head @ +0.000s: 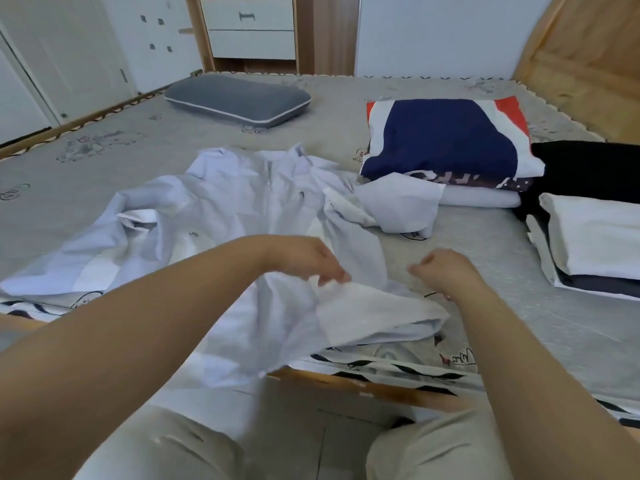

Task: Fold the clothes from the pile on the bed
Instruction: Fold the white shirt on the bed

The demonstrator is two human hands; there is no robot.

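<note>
The pale blue shirt [221, 209] lies spread face-up on the bed [519, 271], hem overhanging the near edge; left hand [308, 258] pinches the hem; right hand [446, 271] clenched, holding nothing visible; better to smooth wrinkles before folding sides inward.

jacket [242, 209] lies spread mid-bed, pillow [239, 98] behind it, folded stacks [450, 150] to its right (near the headboard [581, 57]).
</note>
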